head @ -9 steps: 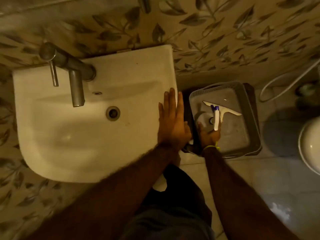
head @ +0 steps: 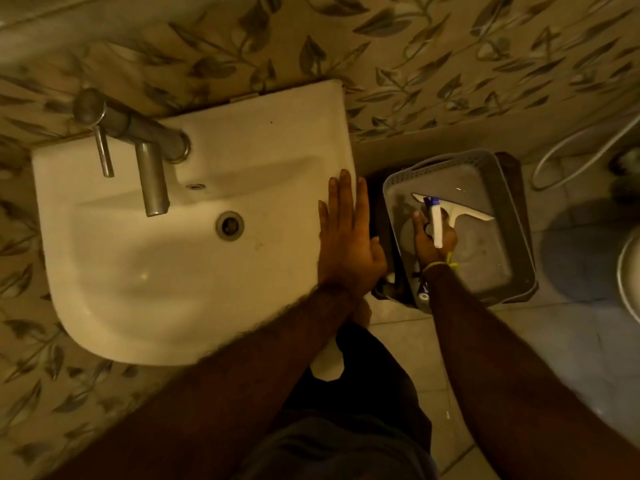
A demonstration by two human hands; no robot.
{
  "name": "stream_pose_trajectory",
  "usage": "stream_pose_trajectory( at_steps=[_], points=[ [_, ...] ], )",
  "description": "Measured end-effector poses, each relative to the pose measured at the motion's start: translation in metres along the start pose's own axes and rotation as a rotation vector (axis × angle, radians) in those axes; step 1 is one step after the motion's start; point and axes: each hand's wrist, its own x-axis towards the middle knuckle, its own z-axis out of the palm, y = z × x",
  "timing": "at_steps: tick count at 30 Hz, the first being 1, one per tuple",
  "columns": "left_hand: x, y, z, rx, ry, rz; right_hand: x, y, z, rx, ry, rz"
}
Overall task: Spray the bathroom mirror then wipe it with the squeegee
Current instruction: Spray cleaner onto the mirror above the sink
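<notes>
While the left hand [head: 349, 244] rests flat on the sink [head: 194, 271], the right hand [head: 433, 242] grips the squeegee [head: 437, 220].

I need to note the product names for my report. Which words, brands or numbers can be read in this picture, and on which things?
No text can be read.
Squeegee: a blue patch on the handle, too blurred to read.
Item beside the basket, under the right wrist: a white mark on blue, too small and blurred to read.
</notes>
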Motion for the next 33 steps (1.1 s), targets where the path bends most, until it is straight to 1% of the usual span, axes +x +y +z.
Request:
stream_pose_trajectory(
  at_steps=[2, 4, 7, 9, 11, 13, 15, 16, 17, 18, 19, 20, 21, 24, 26, 27, 28, 30, 33],
  points=[
    [-0.001, -0.003, -0.001, -0.018, -0.025, 0.009, -0.001, -0.007, -0.005, -0.042, -0.019, -0.050],
    [-0.002, -0.002, -0.001, 0.025, -0.045, 0.022, -0.010, -0.018, -0.016, -0.028, -0.010, -0.031],
    [-0.002, -0.001, 0.000, 0.109, -0.070, 0.016, -0.032, -0.041, -0.039, 0.049, 0.001, -0.105],
    [0.000, 0.000, -0.003, 0.130, -0.084, 0.013, -0.048, -0.057, -0.057, 0.143, 0.063, -0.173],
    [0.000, 0.003, -0.009, 0.142, -0.118, 0.002, -0.069, -0.076, -0.073, 0.190, 0.084, -0.237],
    [-0.001, 0.006, -0.017, 0.146, -0.176, -0.011, -0.089, -0.096, -0.089, 0.220, 0.045, -0.298],
    [0.002, 0.007, -0.029, 0.178, -0.268, -0.025, -0.105, -0.123, -0.104, 0.257, -0.006, -0.403],
    [0.005, 0.007, -0.038, 0.152, -0.322, -0.032, -0.112, -0.138, -0.111, 0.256, -0.017, -0.473],
    [0.008, 0.008, -0.053, 0.061, -0.376, -0.049, -0.119, -0.155, -0.118, 0.272, -0.026, -0.534],
    [0.009, 0.009, -0.070, -0.082, -0.380, -0.075, -0.125, -0.171, -0.124, 0.300, -0.038, -0.566],
    [0.009, 0.008, -0.088, -0.213, -0.320, -0.083, -0.132, -0.187, -0.130, 0.330, -0.055, -0.573],
    [0.005, 0.008, -0.108, -0.303, -0.215, -0.064, -0.139, -0.204, -0.136, 0.357, -0.077, -0.566],
    [0.000, 0.008, -0.130, -0.343, -0.096, -0.019, -0.147, -0.221, -0.141, 0.380, -0.110, -0.569],
    [-0.014, 0.001, -0.203, -0.313, 0.227, 0.222, -0.174, -0.279, -0.153, 0.463, -0.212, -0.683],
    [-0.015, -0.007, -0.259, -0.292, 0.473, 0.420, -0.195, -0.325, -0.161, 0.507, -0.261, -0.770],
    [-0.014, -0.012, -0.290, -0.275, 0.597, 0.486, -0.206, -0.349, -0.163, 0.519, -0.281, -0.822],
    [-0.012, -0.016, -0.321, -0.254, 0.707, 0.523, -0.216, -0.373, -0.165, 0.532, -0.305, -0.875],
    [-0.007, -0.027, -0.381, -0.210, 0.874, 0.553, -0.236, -0.420, -0.167, 0.546, -0.358, -0.955],
    [-0.001, -0.044, -0.469, -0.141, 1.038, 0.556, -0.265, -0.492, -0.165, 0.536, -0.390, -1.075]
  ],
)
